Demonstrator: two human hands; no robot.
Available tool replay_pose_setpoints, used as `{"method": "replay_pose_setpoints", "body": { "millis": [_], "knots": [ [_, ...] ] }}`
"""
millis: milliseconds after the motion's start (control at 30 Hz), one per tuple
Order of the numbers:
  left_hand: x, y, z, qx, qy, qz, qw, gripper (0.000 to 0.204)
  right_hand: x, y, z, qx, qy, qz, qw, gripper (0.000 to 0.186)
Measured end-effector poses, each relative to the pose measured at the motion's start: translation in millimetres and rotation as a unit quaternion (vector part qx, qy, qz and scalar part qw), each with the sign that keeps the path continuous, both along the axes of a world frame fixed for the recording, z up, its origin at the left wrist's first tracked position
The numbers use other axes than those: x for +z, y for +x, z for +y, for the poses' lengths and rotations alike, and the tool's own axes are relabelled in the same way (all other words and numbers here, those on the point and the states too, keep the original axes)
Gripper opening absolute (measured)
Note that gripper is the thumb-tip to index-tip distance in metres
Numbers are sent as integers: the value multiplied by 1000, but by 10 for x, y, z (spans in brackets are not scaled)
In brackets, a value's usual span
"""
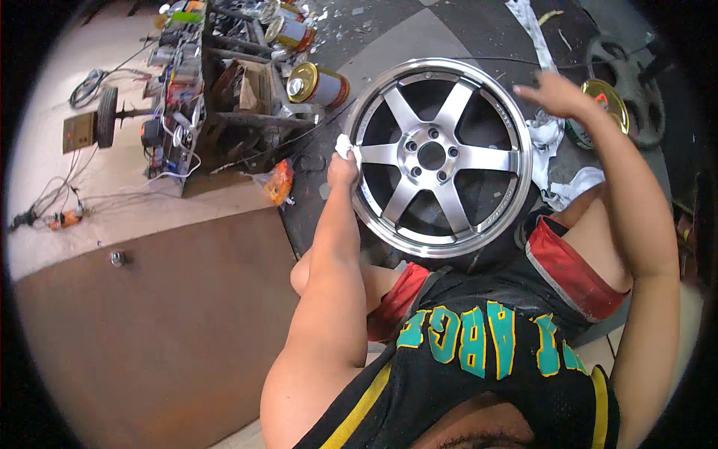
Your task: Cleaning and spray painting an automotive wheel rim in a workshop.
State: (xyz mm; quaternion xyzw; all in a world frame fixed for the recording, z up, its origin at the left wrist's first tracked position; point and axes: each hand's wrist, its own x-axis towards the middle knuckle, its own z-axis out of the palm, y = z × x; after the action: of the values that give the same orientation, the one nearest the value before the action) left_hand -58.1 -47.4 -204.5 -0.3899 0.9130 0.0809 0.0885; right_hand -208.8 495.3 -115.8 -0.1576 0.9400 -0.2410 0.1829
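A silver six-spoked wheel [449, 163] is seen face up over the dark floor [419, 36], in front of the seated person's knees, its five bolt holes ringed about the central bore. At the wheel's 9 o'clock, a small bunched white cloth [346, 146] is held in the narrow grip of the left hand [344, 172] and is pressed against the outer lip. The right hand [562, 97] is raised at 2 o'clock, with one finger pointed toward the wheel's edge; whether the lip is touched cannot be told, nor can it be told how wide the grip is or whether anything is held in it. Just beside the wheel, at 3 o'clock, a crumpled white rag [546, 137] is seen, and another pale cloth [580, 187] is bunched between 3 and 4 o'clock. Beyond the right hand, a gold-lidded tin [607, 105] is partly hidden by the forearm. At 10 o'clock from the wheel, a red-and-gold tin [321, 87] is tipped toward the viewer's left, and near 9 o'clock an orange plastic bag [278, 183] is seen.
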Motion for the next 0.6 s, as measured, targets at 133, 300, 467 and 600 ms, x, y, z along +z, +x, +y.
{"method": "replay_pose_setpoints", "body": {
  "millis": [133, 300, 467, 600],
  "knots": [
    [-96, 414, 15, 43, 37, 13, 998, 63, -267, 666, -85, -6, 12, -314, 949, 87],
    [-235, 898, 53, 78, 69, 26, 994, 63, -461, 1204, -391, -196, -204, -498, 820, 82],
    [-183, 1435, 451, 129, 154, -16, 980, 56, -424, 886, -683, -292, -298, -308, 855, 70],
    [-262, 2128, 1311, 221, 425, 104, 871, 54, 250, 207, -868, -293, -475, -202, 805, 49]
  ]
}}
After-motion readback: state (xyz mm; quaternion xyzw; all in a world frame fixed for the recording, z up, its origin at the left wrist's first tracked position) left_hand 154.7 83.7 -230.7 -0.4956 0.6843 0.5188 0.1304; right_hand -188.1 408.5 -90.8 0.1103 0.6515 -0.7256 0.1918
